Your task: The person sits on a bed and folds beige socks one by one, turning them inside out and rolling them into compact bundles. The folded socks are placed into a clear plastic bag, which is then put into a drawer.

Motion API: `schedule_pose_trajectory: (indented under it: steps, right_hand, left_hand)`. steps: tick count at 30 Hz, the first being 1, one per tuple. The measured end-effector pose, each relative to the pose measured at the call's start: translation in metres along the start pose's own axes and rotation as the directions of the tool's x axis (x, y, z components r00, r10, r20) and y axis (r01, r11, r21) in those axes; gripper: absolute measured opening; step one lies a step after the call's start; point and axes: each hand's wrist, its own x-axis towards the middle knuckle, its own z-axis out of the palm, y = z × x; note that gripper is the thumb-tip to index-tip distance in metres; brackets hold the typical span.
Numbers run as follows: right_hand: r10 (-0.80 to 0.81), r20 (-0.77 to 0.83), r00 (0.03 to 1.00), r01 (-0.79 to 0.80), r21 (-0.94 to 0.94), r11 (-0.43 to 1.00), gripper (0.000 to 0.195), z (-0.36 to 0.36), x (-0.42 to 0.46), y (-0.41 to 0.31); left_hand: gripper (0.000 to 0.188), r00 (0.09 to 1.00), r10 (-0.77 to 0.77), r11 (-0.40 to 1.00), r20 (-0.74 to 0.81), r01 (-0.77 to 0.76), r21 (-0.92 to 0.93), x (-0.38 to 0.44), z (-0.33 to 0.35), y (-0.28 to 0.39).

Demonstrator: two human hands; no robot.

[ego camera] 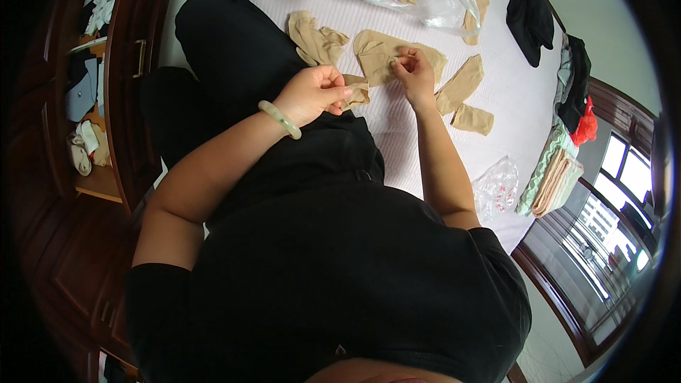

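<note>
My left hand (322, 90), with a pale stone bangle (280, 119) on its wrist, pinches a small beige stocking or sock (357, 93) near my lap. To its right, my right hand (414, 72) has thumb and fingertips together at a larger beige sock (380, 66) lying on the bed; the fingertips seem to grip its fabric. A crumpled beige sock (316, 40) rests beside my black trouser leg. Right of my right hand lie a flat beige sock (462, 82) and a small folded one (473, 119).
An open clear plastic bag (452, 5) holds beige and white items at the bed's far side, beside another beige sock (476, 16). Black clothing (529, 16), folded towels (556, 183) and a second plastic bag (497, 186) lie on the right. An open wooden wardrobe (119, 90) stands left.
</note>
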Motion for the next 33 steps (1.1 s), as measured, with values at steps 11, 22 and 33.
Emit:
schedule_pose_trajectory:
  steps: [11,22,33]
  right_hand:
    - [-0.301,0.097,0.949,0.291,-0.641,0.711,0.026,0.025,0.0,-0.016]
    - [-0.22,-0.139,0.966,0.061,-0.7,0.711,0.015,-0.051,-0.076,0.027]
    - [-0.203,-0.133,0.97,0.034,-0.753,0.657,0.026,-0.051,-0.084,0.053]
  left_hand:
    - [0.011,1.0,0.008,1.0,0.016,-0.008,0.004,0.0,-0.002,0.001]
    - [0.012,1.0,-0.013,1.0,0.012,0.013,0.022,0.002,0.0,0.001]
    - [0.012,1.0,0.0,1.0,0.012,0.0,0.013,-0.001,0.0,0.002]
